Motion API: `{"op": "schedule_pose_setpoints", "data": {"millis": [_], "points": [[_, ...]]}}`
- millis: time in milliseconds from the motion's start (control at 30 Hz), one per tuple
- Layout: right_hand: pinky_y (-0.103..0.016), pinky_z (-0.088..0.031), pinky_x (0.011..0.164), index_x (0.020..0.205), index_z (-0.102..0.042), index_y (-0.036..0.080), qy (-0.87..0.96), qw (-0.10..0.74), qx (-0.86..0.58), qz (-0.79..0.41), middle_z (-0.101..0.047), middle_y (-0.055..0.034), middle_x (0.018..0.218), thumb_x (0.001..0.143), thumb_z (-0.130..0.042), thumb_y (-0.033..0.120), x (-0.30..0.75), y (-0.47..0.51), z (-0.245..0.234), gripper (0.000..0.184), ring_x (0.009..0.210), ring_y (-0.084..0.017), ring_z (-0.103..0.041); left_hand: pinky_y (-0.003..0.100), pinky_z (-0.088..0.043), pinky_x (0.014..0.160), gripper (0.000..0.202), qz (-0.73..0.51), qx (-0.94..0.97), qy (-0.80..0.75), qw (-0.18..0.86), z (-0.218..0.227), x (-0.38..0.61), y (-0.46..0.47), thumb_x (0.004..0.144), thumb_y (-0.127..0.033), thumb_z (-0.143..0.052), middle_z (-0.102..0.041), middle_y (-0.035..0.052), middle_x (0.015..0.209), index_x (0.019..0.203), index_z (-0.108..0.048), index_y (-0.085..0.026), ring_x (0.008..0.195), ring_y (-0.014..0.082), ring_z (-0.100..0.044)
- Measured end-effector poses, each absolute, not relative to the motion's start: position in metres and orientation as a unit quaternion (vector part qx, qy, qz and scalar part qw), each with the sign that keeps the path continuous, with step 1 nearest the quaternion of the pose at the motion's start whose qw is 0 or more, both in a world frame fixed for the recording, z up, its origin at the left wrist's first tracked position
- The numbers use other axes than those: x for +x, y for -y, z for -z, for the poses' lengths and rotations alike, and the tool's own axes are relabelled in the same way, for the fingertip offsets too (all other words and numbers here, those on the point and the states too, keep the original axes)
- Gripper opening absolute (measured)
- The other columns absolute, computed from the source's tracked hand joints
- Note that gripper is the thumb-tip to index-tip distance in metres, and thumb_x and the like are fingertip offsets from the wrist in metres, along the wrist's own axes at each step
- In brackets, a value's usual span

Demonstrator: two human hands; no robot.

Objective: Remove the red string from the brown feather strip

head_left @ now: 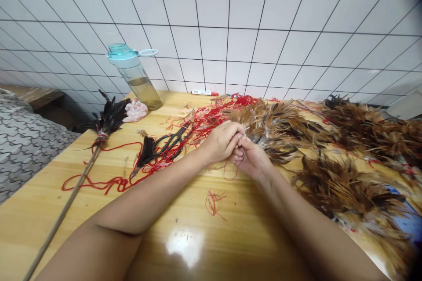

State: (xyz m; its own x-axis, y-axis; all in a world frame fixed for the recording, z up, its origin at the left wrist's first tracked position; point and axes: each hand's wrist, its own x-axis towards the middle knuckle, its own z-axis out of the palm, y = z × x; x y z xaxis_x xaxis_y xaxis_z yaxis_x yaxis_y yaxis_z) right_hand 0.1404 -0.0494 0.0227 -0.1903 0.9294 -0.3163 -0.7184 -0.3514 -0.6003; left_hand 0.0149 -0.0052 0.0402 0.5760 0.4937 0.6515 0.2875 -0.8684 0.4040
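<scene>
My left hand (222, 141) and my right hand (252, 156) meet above the middle of the wooden table, fingers closed and pressed together at the tips. Whatever is between the fingers is hidden. A thin red thread (231, 179) loops down just beneath them; I cannot tell whether it is pinched. Right behind my hands spreads a pile of brown feathers (280, 123). A tangle of red string (211, 116) lies behind my left hand. Black-handled scissors (171, 142) rest on more red string, left of that hand.
At left lies a stick (72, 199) with black feathers (114, 114) tied on. Behind it are a pink-white scrunchie (136, 110) and a water bottle (143, 90). A red-and-white marker (204, 93) lies by the tiled wall. More feather bunches (343, 180) cover the right side. Thread scraps (214, 203) lie in front.
</scene>
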Motion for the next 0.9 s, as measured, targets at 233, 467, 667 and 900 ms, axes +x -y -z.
{"op": "schedule_pose_setpoints", "data": {"millis": [233,467,667,900], "points": [[-0.015,-0.02,0.041,0.066,-0.043,0.017,0.177,0.544,-0.307,-0.76,-0.04,0.0075,0.055,0.076,-0.065,0.022,0.137,0.052,-0.022,0.025,0.042,-0.003,-0.027,0.022,-0.047,0.064,0.018,-0.416,0.815,-0.257,0.309,-0.042,0.013,0.006,0.085,-0.015,-0.048,-0.061,-0.0024,0.072,0.103,-0.049,-0.017,0.064,0.0094,-0.058],[-0.015,-0.021,0.04,0.066,-0.046,0.016,0.164,0.55,-0.304,-0.76,-0.043,0.0069,0.057,0.076,-0.061,0.014,0.137,0.053,-0.028,0.018,0.042,-0.003,-0.027,0.024,-0.051,0.062,0.018,-0.377,0.723,-0.264,0.515,-0.042,0.011,0.0,0.085,-0.025,-0.053,-0.064,0.0012,0.071,0.099,-0.058,-0.014,0.063,0.011,-0.062],[-0.014,-0.022,0.041,0.065,-0.044,0.016,0.174,0.569,-0.284,-0.752,-0.042,0.0071,0.056,0.076,-0.063,0.014,0.139,0.054,-0.032,0.021,0.043,-0.003,-0.028,0.027,-0.054,0.066,0.031,-0.37,0.654,-0.22,0.622,-0.044,0.011,-0.004,0.081,-0.03,-0.064,-0.066,0.0042,0.077,0.103,-0.054,-0.012,0.067,0.0131,-0.066],[-0.015,-0.021,0.041,0.063,-0.044,0.017,0.213,0.569,-0.295,-0.738,-0.042,0.0063,0.056,0.073,-0.066,0.016,0.142,0.052,-0.031,0.024,0.044,-0.003,-0.026,0.02,-0.047,0.059,0.029,-0.436,0.617,-0.216,0.618,-0.045,0.016,0.0,0.08,-0.029,-0.066,-0.062,-0.0021,0.075,0.089,-0.041,-0.018,0.063,0.0086,-0.062]]}}
